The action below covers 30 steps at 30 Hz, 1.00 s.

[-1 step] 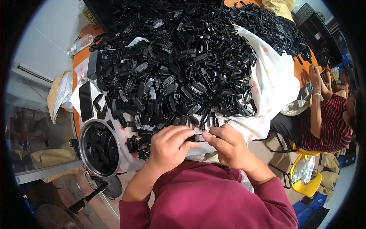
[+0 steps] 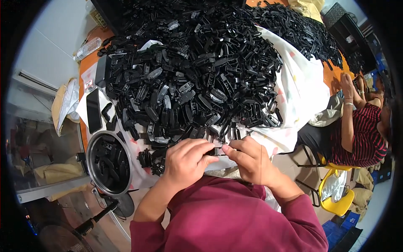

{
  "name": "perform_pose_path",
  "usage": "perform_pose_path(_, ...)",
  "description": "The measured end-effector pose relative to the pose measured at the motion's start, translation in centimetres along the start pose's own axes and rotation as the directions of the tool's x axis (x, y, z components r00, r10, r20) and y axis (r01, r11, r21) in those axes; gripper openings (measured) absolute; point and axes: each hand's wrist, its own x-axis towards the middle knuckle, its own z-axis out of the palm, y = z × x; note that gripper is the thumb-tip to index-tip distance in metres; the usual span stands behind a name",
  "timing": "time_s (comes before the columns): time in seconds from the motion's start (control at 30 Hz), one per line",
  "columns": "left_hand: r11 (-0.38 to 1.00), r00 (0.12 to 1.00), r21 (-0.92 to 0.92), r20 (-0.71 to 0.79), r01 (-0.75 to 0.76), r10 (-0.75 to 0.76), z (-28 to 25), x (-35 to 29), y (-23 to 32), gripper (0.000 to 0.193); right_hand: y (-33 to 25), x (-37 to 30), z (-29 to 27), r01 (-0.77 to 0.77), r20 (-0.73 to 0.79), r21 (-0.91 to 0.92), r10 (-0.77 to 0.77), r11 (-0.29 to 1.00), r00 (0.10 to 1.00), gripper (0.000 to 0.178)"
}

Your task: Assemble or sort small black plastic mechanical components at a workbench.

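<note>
At the table's near edge, my left hand (image 2: 189,161) and my right hand (image 2: 249,159) meet over a small black plastic part (image 2: 217,151). The fingertips of both hands pinch it, one at each end, and they hide most of its shape. Just beyond my fingers spreads a large heap of black plastic clip-like pieces (image 2: 189,84). Closer to my left hand lies a little cluster of small black parts (image 2: 146,159).
A round metal bowl (image 2: 90,168) of black parts stands at the left, with a black phone (image 2: 94,111) behind it. White cloth (image 2: 302,96) lies under the heap. On the right, a person in a striped top (image 2: 361,134) sits on a yellow chair (image 2: 336,203).
</note>
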Motion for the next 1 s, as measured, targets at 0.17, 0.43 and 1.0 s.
perform_pose_path(0.17, 0.432, 0.829, -0.81, 0.114, 0.397, -0.548, 3.8, -2.1, 0.9, 0.026, -0.7, -0.8, 2.5, -0.064, -0.2, -0.064, 0.05, 0.996, 0.978, 0.042)
perform_pose_path(0.43, 0.063, 0.75, -0.934, 0.242, 0.353, -0.615, 4.3, -6.5, -0.4, 0.025, -2.4, -3.4, 5.0, -0.52, 0.076, 0.413, 0.54, 0.748, 0.838, 0.025)
perform_pose_path(1.0, 0.149, 0.67, -0.921, 0.144, 0.36, -0.728, 4.0, -4.9, -1.9, 0.02, -0.1, -1.0, 5.7, -0.511, 0.195, 0.487, 0.482, 0.708, 0.854, 0.02)
